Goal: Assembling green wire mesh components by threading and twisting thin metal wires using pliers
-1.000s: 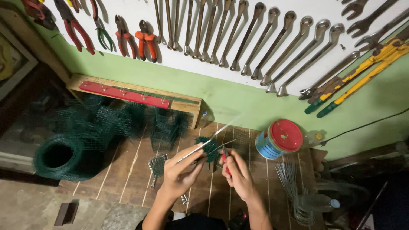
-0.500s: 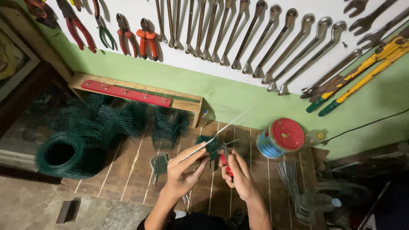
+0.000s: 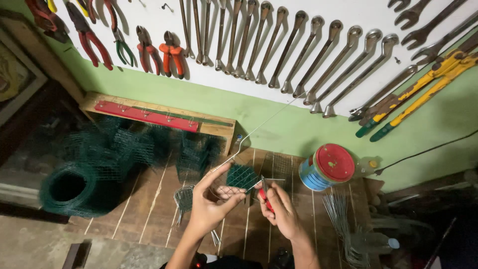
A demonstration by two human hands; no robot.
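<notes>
1. Roll of green wire mesh [image 3: 69, 188] far left of the wooden bench top [image 3: 149, 209], lying on its side with the open end toward the camera; loose green mesh pieces [image 3: 124, 147] heaped just right of the roll, at the back of the bench.
2. Wooden rack with a red strip [image 3: 154, 115] behind the heap, against the green wall at the bench's back edge; pliers with red and orange handles [image 3: 172, 52] hanging on the white board above the bench.
3. Left hand [image 3: 211, 206] over the middle of the bench, thumb raised, fingers curled narrowly and pinching a long thin wire [image 3: 259, 127] that slants up and right toward the wall; small grey mesh scrap [image 3: 185, 198] on the bench just left of this hand.
4. Small green mesh square [image 3: 242, 177] held above the bench between the two hands, touching the fingertips of the left.
5. Right hand [image 3: 281, 209] just right of the square, fingers closed on red-handled pliers [image 3: 264, 194] whose tip points at the square's edge.
6. Row of spanners [image 3: 298, 55] on the board above the bench's right half.
7. Spool of blue wire with a red cap [image 3: 326, 167] on the bench's back right; bundle of straight cut wires [image 3: 341, 214] lying at the right edge; yellow-handled cutters [image 3: 423, 84] hanging on the wall above that.
</notes>
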